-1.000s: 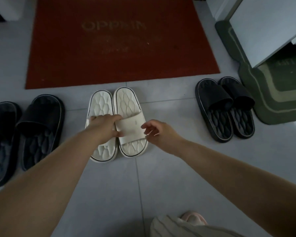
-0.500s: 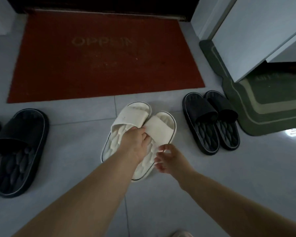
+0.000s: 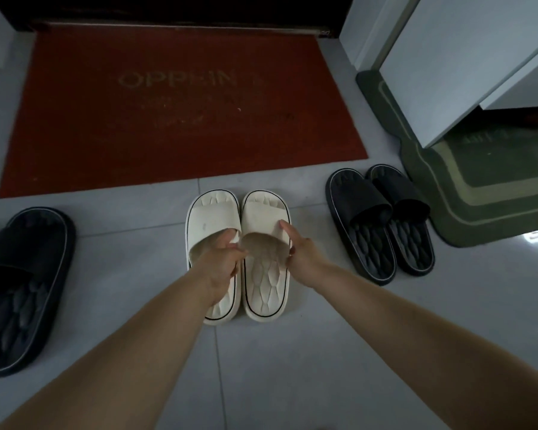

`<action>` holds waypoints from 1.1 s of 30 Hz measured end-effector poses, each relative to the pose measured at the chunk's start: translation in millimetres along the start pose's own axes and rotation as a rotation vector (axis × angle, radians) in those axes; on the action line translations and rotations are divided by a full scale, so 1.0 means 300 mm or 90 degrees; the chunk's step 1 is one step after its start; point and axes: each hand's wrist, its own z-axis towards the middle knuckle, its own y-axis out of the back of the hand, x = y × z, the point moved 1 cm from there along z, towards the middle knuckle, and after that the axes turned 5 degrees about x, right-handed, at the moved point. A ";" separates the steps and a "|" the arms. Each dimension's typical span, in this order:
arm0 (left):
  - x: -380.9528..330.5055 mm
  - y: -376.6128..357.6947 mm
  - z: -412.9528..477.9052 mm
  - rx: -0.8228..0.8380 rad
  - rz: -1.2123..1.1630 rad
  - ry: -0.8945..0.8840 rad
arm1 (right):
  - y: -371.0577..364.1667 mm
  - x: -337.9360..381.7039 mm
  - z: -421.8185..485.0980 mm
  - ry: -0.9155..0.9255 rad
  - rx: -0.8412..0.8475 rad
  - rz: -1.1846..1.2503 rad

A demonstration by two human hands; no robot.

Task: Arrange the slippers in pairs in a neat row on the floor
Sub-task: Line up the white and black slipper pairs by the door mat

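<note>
A pair of white slippers lies side by side on the grey tile floor, toes toward the red mat. My left hand grips the rear edge of the strap of the left white slipper. My right hand holds the outer side of the strap of the right white slipper. To the right, a black pair stands together, slightly angled. At the far left lies one black slipper, and its partner is cut off by the frame edge.
A red doormat lies just beyond the white pair. A green mat sits at the right under a white cabinet. Bare tiles separate the white pair from each black pair.
The white slippers have been turned around from straps near me, through a skewed angle, to parallel with toes toward the mat. Both hands stayed on the straps.
</note>
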 end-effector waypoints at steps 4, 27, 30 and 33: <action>-0.031 -0.011 0.036 -0.033 0.353 -0.049 | 0.067 0.023 0.036 0.025 -0.031 0.079; 0.019 -0.035 0.085 0.018 0.548 -0.043 | 0.224 -0.189 -0.019 0.013 -0.460 0.092; 0.026 -0.070 0.073 0.013 0.544 -0.049 | 0.316 -0.346 -0.038 -0.171 -0.441 0.106; 0.045 -0.098 0.074 0.029 0.510 -0.040 | 0.388 -0.421 -0.003 -0.197 -0.308 0.077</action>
